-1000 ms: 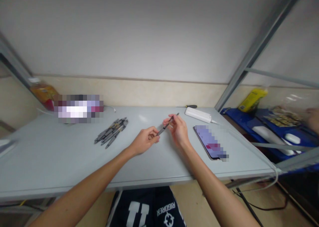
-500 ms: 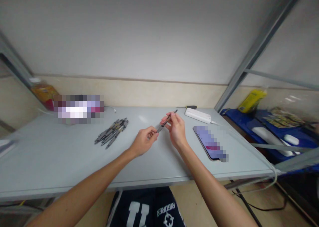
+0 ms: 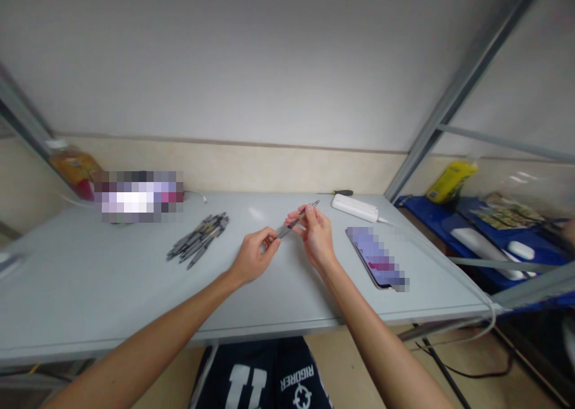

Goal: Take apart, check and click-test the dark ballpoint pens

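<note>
Both of my hands hold one grey pen above the middle of the grey table. My left hand is closed on the pen's lower end. My right hand pinches its upper part, and the tip sticks out beyond the fingers toward the back right. A pile of several more grey pens lies on the table to the left of my hands.
A phone lies to the right of my right hand. A white power strip and a small screwdriver sit at the back. A bottle stands at the back left. A metal post separates a blue-topped bench.
Both hands, with the pen between them, have shifted slightly left and toward the back. The pile of pens has not moved.
</note>
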Demonstrator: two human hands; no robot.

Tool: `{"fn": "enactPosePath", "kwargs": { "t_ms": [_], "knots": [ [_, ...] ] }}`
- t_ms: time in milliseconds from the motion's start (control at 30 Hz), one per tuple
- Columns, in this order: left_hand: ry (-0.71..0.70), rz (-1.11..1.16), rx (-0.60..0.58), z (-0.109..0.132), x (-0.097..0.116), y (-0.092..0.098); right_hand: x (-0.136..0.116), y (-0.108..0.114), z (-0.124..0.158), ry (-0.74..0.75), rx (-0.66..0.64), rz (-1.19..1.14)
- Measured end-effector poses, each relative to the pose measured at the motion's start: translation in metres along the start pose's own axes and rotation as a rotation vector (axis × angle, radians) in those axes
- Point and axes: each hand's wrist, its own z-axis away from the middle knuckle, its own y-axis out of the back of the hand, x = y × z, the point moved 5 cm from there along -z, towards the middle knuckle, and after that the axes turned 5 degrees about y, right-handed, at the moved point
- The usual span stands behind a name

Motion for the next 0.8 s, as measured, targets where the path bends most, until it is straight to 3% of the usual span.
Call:
{"fn": "enactPosePath", "kwargs": {
  "t_ms": [800],
  "knots": [
    [0.004,-0.013,0.026,-0.0008,-0.0024,0.0002,0.0022,0.0007,0.0000,-0.053,-0.005,-0.024]
  ]
}}
